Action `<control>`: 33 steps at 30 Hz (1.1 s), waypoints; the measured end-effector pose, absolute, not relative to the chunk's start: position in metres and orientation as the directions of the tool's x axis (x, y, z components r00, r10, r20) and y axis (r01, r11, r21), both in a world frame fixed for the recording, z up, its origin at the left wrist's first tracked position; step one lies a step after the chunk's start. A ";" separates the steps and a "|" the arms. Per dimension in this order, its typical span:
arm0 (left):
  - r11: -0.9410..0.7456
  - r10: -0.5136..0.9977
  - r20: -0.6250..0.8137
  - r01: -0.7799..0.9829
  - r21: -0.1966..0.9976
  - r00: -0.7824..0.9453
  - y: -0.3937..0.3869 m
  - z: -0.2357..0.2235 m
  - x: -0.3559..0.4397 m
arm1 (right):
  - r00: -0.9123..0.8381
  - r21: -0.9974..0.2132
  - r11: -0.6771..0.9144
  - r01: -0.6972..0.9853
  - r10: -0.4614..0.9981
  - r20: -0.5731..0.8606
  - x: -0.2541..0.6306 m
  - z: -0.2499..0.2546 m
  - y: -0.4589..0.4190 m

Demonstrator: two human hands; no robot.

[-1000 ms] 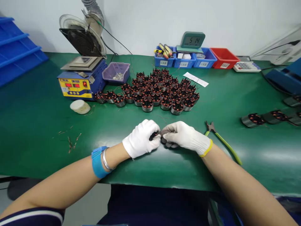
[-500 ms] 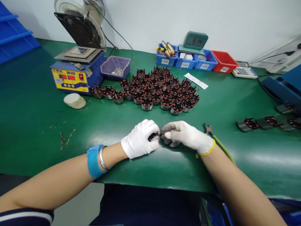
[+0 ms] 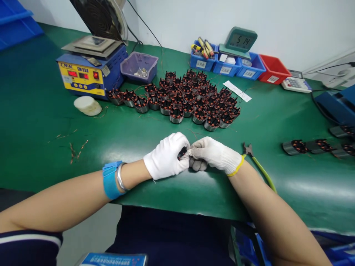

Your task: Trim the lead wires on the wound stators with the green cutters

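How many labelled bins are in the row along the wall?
4. From left: a blue bin with tools, a second blue bin, a third blue bin, then the red bin. None looks hidden in that row.

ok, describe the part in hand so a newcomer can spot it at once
Over the near side of the green table, a gloved left hand meets a gloved right hand. The part is the dark, mostly hidden piece inside the left hand's curled fingers. Unlike the copper-wound pieces clustered on the table beyond, it is held.
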State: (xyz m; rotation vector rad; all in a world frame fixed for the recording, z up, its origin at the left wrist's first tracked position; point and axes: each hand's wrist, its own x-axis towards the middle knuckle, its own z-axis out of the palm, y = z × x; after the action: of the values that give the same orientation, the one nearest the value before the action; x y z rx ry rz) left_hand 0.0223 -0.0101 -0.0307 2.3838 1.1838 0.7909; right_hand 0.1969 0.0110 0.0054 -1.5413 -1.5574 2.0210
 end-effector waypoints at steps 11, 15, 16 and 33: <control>-0.181 0.927 0.134 0.105 0.978 0.351 0.006 -0.022 0.005 | -0.338 -0.880 -0.333 0.340 0.830 -0.445 0.199 0.004 0.000; 0.223 0.921 -0.216 0.016 0.975 0.323 0.016 -0.010 -0.002 | -0.333 -0.931 -0.286 0.229 0.875 -0.351 0.205 0.007 -0.004; 0.320 0.859 -0.314 0.054 0.946 0.405 0.015 -0.004 -0.003 | -0.334 -0.939 -0.274 0.207 0.883 -0.331 0.206 0.008 -0.005; -0.706 0.697 0.616 0.206 0.677 0.366 -0.026 0.008 0.004 | -0.321 -0.948 -0.317 -0.003 0.898 -0.299 0.212 0.013 -0.008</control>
State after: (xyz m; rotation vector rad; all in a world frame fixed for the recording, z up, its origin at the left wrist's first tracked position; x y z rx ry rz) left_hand 0.0042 -0.0258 0.0078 2.1375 0.7801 1.3160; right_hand 0.2119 -0.0085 0.0134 -1.2279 -1.2333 1.7168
